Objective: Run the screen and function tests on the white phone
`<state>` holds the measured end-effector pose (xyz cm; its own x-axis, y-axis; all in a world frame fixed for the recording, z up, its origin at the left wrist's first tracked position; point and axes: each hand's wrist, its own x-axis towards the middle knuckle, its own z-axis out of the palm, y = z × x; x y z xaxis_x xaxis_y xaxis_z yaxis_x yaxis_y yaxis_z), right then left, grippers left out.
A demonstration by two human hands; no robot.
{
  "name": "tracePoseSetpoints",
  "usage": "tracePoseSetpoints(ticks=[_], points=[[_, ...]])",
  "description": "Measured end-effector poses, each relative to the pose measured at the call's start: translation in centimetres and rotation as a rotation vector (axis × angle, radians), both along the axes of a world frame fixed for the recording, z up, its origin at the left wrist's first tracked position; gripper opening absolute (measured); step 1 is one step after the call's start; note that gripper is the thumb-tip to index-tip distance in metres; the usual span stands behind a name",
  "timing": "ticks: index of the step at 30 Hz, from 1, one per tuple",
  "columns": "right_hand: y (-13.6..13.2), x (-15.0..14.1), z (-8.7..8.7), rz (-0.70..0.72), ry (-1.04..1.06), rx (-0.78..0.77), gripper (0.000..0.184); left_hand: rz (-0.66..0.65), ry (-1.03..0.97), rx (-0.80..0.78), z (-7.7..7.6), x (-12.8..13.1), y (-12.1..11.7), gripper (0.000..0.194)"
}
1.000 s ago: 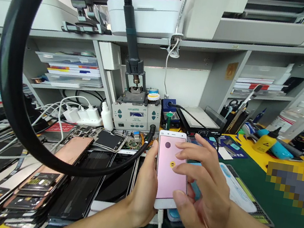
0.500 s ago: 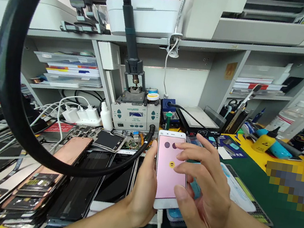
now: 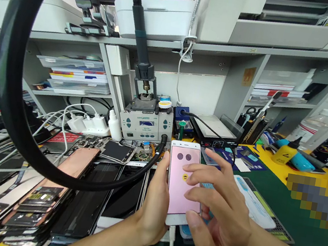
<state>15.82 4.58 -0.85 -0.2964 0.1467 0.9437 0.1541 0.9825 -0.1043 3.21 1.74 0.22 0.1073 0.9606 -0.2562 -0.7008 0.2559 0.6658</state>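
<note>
A white smartphone (image 3: 176, 192) stands upright in my left hand (image 3: 155, 201), whose thumb lies along its left edge and whose fingertips show at its right edge. Its lit pink screen shows two dark circles and a small yellow icon. A white charging cable (image 3: 172, 242) is plugged into the phone's bottom end. Over the right part of the screen is my right hand (image 3: 220, 216), fingers spread and holding nothing. Its index fingertip is close to the yellow icon; whether it touches the glass I cannot tell.
A thick black hose (image 3: 12, 72) loops across the left, running to the hot-air station (image 3: 146, 124). Stacked phone parts (image 3: 41, 199) and dark screens (image 3: 88, 198) cover the bench's left. At right are a yellow bottle (image 3: 285, 152) and a clear bottle (image 3: 312, 127). Grey shelves (image 3: 245, 48) stand behind.
My right hand has moved slightly down over the screen, uncovering the second dark circle. My left hand and the phone have stayed in place.
</note>
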Motion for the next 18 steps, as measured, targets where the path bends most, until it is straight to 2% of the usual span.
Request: tracePoseSetpoints(ticks=[11, 18], points=[[-0.2, -0.15, 0.08, 0.02, 0.014, -0.001, 0.015, 0.006, 0.012, 0.014, -0.12, -0.09, 0.01, 0.062], [-0.48, -0.3, 0.42, 0.006, 0.069, -0.018, 0.013, -0.036, -0.028, 0.034, -0.22, -0.06, 0.19, 0.064]])
